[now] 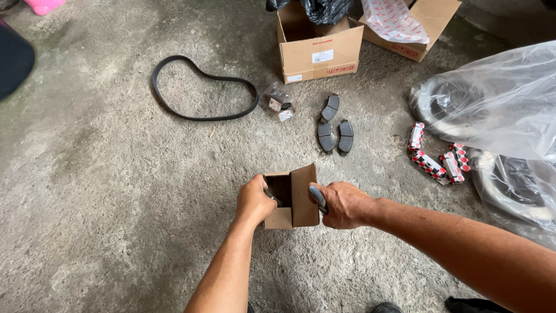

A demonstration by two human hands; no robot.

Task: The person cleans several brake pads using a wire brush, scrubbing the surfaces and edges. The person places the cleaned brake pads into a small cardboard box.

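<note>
A small open cardboard box (292, 200) stands on the concrete floor in front of me, its flaps up. My left hand (253, 199) grips the box's left side. My right hand (343, 204) is at the box's right flap and holds a dark grey brake pad (318, 197) between its fingers. Three more brake pads (335, 124) lie loose on the floor a little beyond the box.
A black rubber belt (202, 87) lies looped at the upper left. A small clear bag of parts (279, 101) sits beside it. Two larger open cardboard boxes (318, 49) stand at the top. Red-and-white small boxes (437, 156) and plastic-wrapped parts (498, 110) are on the right.
</note>
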